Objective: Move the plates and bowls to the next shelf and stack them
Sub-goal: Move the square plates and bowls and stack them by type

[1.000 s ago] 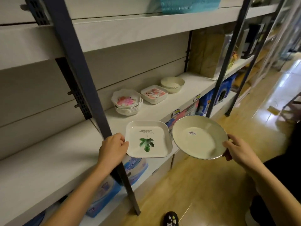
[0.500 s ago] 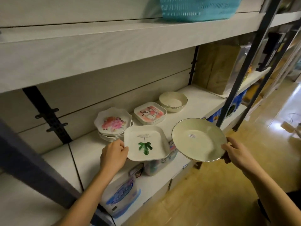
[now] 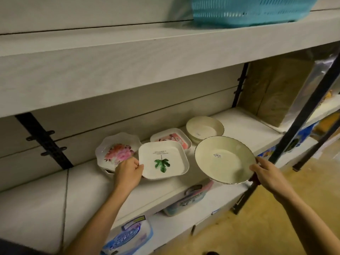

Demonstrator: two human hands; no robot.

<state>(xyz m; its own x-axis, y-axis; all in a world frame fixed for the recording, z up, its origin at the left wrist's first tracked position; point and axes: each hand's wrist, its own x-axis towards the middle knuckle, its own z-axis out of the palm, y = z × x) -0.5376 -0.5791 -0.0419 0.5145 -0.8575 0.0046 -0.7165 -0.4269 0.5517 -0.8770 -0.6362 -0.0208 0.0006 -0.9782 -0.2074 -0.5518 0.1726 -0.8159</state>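
My left hand (image 3: 127,173) grips the left edge of a square white plate with a green leaf (image 3: 163,160), held just above the white shelf (image 3: 88,183). My right hand (image 3: 267,173) holds a round cream plate with a dark rim (image 3: 224,160) by its right edge, over the shelf's front edge. Behind them on the shelf stand a stack of scalloped plates with a pink flower (image 3: 116,150), a stack of square plates with a pink picture (image 3: 174,138), and a stack of cream bowls (image 3: 204,128).
A dark upright post (image 3: 301,115) rises at the right of the shelf bay. A brown wrapped box (image 3: 276,89) fills the shelf's right end. A teal basket (image 3: 248,10) sits on the shelf above. Packaged goods (image 3: 128,234) lie on the lower shelf.
The view has shifted right and closer to the shelf bay with the stacks. Both plates have moved with my hands toward the stacks, the leaf plate now beside the flower plates.
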